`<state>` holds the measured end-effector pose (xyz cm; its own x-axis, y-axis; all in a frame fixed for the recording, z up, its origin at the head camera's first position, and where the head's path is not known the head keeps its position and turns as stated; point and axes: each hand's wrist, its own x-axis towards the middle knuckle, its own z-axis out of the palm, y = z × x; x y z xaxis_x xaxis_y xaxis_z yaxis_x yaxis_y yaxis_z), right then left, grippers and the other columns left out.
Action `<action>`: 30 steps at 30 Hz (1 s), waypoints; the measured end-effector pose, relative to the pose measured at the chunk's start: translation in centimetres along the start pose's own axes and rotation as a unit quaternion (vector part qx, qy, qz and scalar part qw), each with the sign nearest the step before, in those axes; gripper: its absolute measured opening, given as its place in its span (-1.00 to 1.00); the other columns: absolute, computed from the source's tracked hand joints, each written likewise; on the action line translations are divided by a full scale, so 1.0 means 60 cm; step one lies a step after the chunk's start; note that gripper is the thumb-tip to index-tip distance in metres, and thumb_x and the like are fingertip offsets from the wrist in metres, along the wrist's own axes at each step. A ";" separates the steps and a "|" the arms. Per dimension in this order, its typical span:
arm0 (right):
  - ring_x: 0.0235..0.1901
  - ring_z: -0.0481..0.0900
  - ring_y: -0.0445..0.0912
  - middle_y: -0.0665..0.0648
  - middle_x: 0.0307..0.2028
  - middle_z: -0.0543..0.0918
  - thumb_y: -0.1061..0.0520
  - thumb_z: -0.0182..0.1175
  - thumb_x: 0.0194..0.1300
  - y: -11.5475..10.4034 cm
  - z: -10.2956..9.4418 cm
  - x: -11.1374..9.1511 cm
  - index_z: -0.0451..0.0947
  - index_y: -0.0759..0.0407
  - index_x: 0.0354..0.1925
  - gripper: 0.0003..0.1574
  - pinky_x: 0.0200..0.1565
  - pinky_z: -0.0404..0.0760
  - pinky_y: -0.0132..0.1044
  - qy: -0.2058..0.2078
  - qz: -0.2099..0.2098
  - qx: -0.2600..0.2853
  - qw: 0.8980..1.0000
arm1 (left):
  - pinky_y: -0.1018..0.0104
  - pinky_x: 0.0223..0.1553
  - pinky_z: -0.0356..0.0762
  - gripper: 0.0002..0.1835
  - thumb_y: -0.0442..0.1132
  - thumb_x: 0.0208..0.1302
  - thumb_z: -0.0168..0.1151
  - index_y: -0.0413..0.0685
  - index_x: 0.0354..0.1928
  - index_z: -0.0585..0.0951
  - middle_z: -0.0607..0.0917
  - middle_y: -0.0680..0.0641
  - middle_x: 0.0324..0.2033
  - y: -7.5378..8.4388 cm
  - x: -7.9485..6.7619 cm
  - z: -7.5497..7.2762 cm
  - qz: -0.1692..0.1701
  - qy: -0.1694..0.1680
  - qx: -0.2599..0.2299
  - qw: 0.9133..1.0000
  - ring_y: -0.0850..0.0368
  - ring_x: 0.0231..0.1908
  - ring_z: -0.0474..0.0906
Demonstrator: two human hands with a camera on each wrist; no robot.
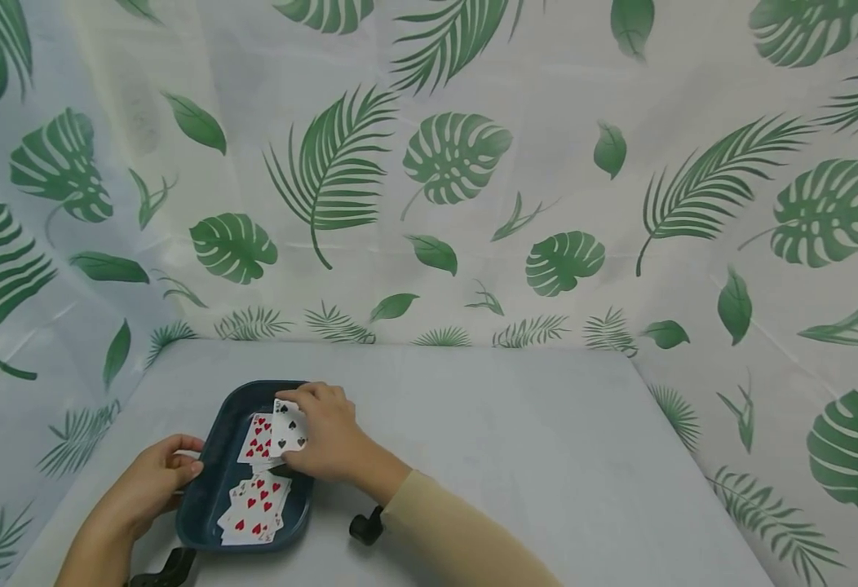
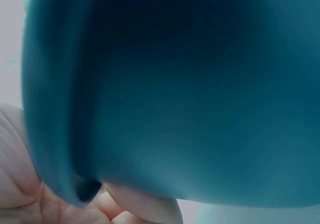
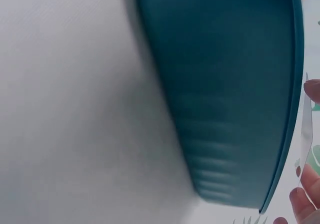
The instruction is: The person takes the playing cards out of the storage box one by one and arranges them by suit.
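A dark blue tray [image 1: 209, 505] with rounded corners stands on the left part of the table. My left hand [image 1: 152, 481] holds its left rim; in the left wrist view the fingers [image 2: 145, 204] show below the rim. Over the tray's far half, my right hand [image 1: 329, 432] pinches a spade playing card [image 1: 287, 428] between thumb and fingers. In the right wrist view that card [image 3: 306, 129] is seen edge-on above the rim. A heart card [image 1: 255, 439] lies beside it in the tray. Nearer me, several overlapping cards [image 1: 256, 509] lie with a heart card on top.
The white-covered table [image 1: 517, 456] stretches away to the right of the tray. A leaf-printed cloth [image 1: 473, 163] hangs behind and at both sides. Black wrist-worn pieces show near the right wrist [image 1: 366, 526] and near the left wrist.
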<state>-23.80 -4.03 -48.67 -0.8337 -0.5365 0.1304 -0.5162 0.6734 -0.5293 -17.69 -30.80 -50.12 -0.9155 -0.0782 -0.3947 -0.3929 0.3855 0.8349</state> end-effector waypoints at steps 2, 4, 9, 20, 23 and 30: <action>0.41 0.31 -0.07 -0.07 0.44 0.44 -0.12 0.58 0.20 0.005 -0.004 -0.003 0.34 -0.39 0.54 0.04 0.34 0.37 0.00 0.004 0.002 0.005 1.000 | 0.12 -0.21 0.69 -0.58 -0.46 0.59 0.04 -0.46 0.37 0.27 0.65 -0.15 -0.23 0.000 0.000 -0.001 -0.001 -0.001 0.000 1.000 0.06 -0.27 0.69; 0.41 0.31 -0.06 -0.06 0.44 0.44 -0.10 0.58 0.19 0.011 -0.009 -0.007 0.34 -0.39 0.54 0.04 0.33 0.36 0.00 0.008 0.004 0.012 1.000 | 0.12 -0.22 0.69 -0.58 -0.46 0.59 0.04 -0.46 0.37 0.27 0.65 -0.15 -0.23 0.000 -0.001 -0.002 -0.002 -0.001 -0.001 1.000 0.06 -0.27 0.70; 0.42 0.30 -0.03 -0.01 0.45 0.43 -0.07 0.57 0.20 0.028 -0.023 -0.018 0.35 -0.36 0.54 0.03 0.33 0.34 0.02 0.018 0.009 0.032 0.999 | 0.13 -0.23 0.69 -0.57 -0.46 0.59 0.04 -0.46 0.38 0.27 0.66 -0.14 -0.25 0.002 0.001 0.001 -0.004 0.006 -0.004 1.000 0.07 -0.29 0.70; 0.44 0.31 0.04 0.04 0.45 0.44 -0.01 0.60 0.16 0.073 -0.037 -0.040 0.37 -0.24 0.55 0.07 0.36 0.34 0.13 0.035 0.026 0.036 0.998 | 0.13 -0.23 0.70 -0.59 -0.46 0.60 0.05 -0.46 0.37 0.29 0.64 -0.15 -0.25 0.000 0.001 0.009 0.005 0.017 -0.004 1.000 0.06 -0.29 0.68; 0.44 0.31 0.05 0.05 0.46 0.43 0.01 0.61 0.16 0.085 -0.038 -0.045 0.37 -0.25 0.55 0.07 0.38 0.33 0.16 0.040 0.032 0.040 0.998 | 0.12 -0.23 0.70 -0.59 -0.46 0.60 0.05 -0.46 0.37 0.28 0.65 -0.17 -0.24 -0.002 0.000 0.007 0.008 0.016 -0.003 1.000 0.05 -0.28 0.69; 0.43 0.32 0.09 0.07 0.45 0.44 0.02 0.62 0.17 0.116 -0.039 -0.047 0.36 -0.21 0.56 0.07 0.37 0.32 0.21 0.040 0.044 0.040 0.997 | 0.12 -0.24 0.71 -0.59 -0.46 0.60 0.05 -0.47 0.37 0.29 0.65 -0.17 -0.24 -0.004 -0.002 0.003 0.011 0.014 -0.006 1.000 0.05 -0.28 0.69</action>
<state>-25.48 3.35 -50.74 -0.8899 -0.4324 0.1450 -0.4253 0.6722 -0.6060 -17.48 -30.71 -50.35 -0.9259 -0.0958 -0.3653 -0.3735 0.3756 0.8482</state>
